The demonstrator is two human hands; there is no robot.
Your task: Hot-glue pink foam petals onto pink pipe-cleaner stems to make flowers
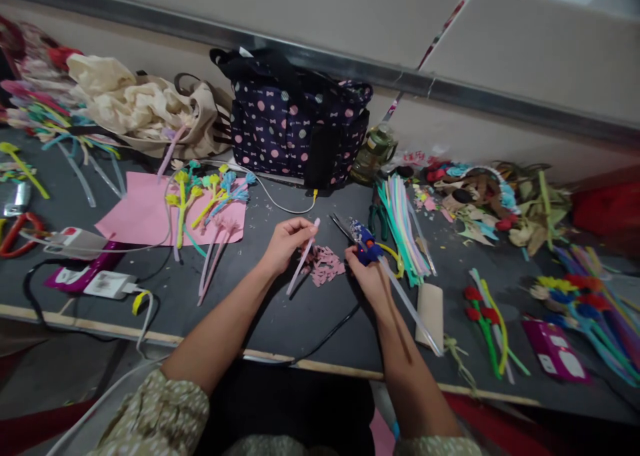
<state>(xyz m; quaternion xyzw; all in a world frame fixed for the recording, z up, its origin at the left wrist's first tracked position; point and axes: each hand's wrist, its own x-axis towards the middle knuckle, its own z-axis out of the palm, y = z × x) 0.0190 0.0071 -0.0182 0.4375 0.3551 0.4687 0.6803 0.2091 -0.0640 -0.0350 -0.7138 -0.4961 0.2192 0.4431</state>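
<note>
A thin pale pink stick [301, 264] is pinched between the thumb and fingers of my left hand [289, 244], its lower end slanting down toward the table. My right hand [369, 273] is closed round a blue glue gun [366, 244], with a long clear glue stick [407, 305] running out of its back past my forearm. The gun's tip points up and left, near a pair of thin metal points. Between my two hands lies a small pile of dusty pink cut pieces [327, 267] on the dark table [310, 323].
Pink paper [145, 209] with yellow and blue fuzzy-stem flowers [181, 199] lies left. A dotted bag [280, 126] stands behind. Bundled stems [404, 226], a beige block [429, 315], red flowers [483, 306] and a purple box [555, 351] are right. A black cable [327, 338] crosses the front.
</note>
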